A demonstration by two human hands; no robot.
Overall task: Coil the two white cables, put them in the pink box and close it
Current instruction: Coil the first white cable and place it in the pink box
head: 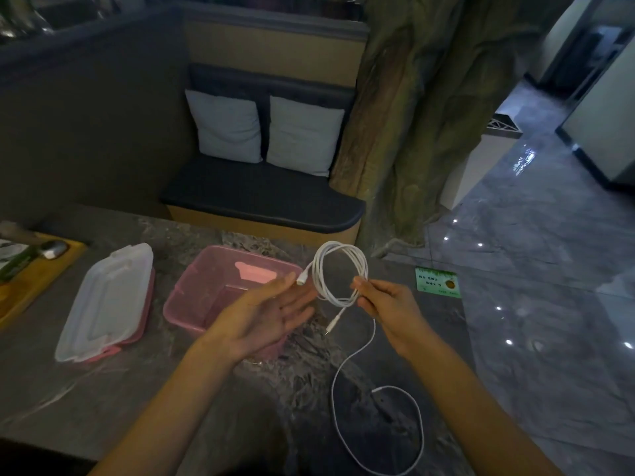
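Note:
My right hand pinches a coiled white cable and holds it upright above the right edge of the open pink box. One plug of the coil points at my left hand, which is open, palm up, just left of the coil and over the box. A loose end of the coil dangles below it. A second white cable lies uncoiled on the dark marble table, running from under my right hand into a wide loop near the front edge. The box's clear lid rests to the left of the box.
A wooden tray with a spoon sits at the far left. A green card lies at the table's right edge. Beyond the table are a bench with two pale cushions and a shiny tiled floor to the right.

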